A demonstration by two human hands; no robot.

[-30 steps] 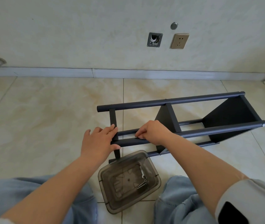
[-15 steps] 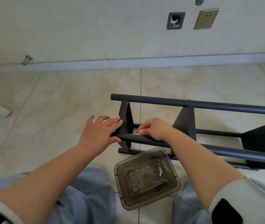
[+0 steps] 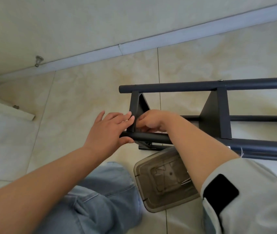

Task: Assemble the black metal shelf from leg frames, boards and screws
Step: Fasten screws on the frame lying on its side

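Observation:
The black metal shelf [image 3: 202,85] lies on its side on the tiled floor, with its tubes running left to right. An end board [image 3: 135,105] and a middle board [image 3: 215,115] sit between the tubes. My left hand [image 3: 107,130] holds the left end of the near tube [image 3: 151,137], thumb under it and fingertips touching the end board. My right hand [image 3: 149,121] has its fingers curled at the end board's near corner, just above the tube. What its fingertips pinch is hidden.
A smoky clear plastic box [image 3: 153,206] with thin metal pieces [image 3: 185,180] inside sits on the floor between my knees, under my right forearm. The wall's baseboard [image 3: 100,53] runs behind the shelf. A door stop [image 3: 39,60] and a white panel [image 3: 7,112] are at the left.
My right hand has slid left along the near tube to the end board, close to my left hand. My left hand stays at the tube's end. The view has swung and tilted.

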